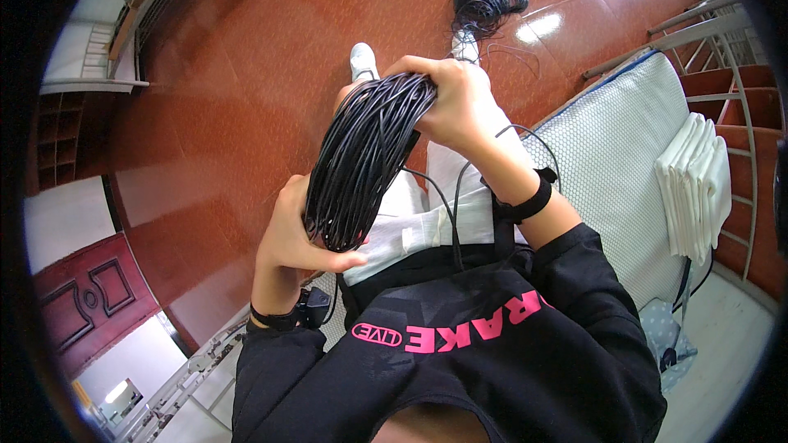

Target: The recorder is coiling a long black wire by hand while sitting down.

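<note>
A thick bundle of thin black cords or strands [369, 157] is held up between my two hands, above my lap. My left hand [298, 234] grips its lower end at the left, the thumb lying along the bottom edge. Its upper right end is in my right hand [446, 98], the thumb and fingers around it. Whether the bundle is cable or another cord cannot be told. A thin black cable [452, 215] hangs over my lap below it. Straps with small devices are on both wrists.
Loose black strands [486, 3] lie on the red-brown tiled floor [258, 49] by my right shoe. A white textured mattress [615, 135] on a metal bed frame is at the right, with folded white cloth [692, 184] on it. A metal rack [148, 6] stands upper left.
</note>
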`<state>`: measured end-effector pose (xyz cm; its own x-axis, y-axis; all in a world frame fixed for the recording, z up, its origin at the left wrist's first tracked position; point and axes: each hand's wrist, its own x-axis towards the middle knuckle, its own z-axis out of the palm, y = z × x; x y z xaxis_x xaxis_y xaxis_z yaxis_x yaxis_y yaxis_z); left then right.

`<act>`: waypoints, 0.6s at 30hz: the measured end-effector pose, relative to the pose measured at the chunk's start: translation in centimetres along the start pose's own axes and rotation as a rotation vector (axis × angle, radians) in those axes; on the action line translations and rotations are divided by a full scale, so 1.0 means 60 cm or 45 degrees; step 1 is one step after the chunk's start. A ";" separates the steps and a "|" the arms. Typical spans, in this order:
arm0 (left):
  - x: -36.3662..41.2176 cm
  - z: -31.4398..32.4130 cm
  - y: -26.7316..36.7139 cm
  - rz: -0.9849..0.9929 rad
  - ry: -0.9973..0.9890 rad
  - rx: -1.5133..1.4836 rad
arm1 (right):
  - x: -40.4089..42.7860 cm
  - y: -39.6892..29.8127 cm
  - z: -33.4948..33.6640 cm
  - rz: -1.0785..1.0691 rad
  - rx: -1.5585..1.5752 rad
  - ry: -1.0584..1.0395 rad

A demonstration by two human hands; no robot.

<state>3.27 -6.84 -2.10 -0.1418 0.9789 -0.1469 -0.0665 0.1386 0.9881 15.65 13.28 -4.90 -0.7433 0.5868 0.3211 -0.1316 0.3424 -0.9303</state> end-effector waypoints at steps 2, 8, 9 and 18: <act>-0.008 -0.010 -0.005 -0.128 0.001 -0.428 | -0.002 0.002 0.002 -0.107 -0.059 -0.045; -0.008 0.020 0.024 -0.372 -0.152 -0.943 | 0.008 -0.027 0.045 -0.951 -0.433 -0.457; -0.011 0.021 0.027 -0.460 -0.118 -0.985 | 0.011 -0.036 0.049 -0.980 -0.435 -0.464; -0.033 0.019 0.048 -0.411 0.024 -0.340 | 0.021 -0.137 0.065 -1.222 -0.929 -0.709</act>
<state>4.46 -8.23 1.09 -0.0894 0.8885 -0.4500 -0.3635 0.3916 0.8453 13.26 8.35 2.47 -0.7446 -0.4245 0.5152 -0.5018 0.8649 -0.0125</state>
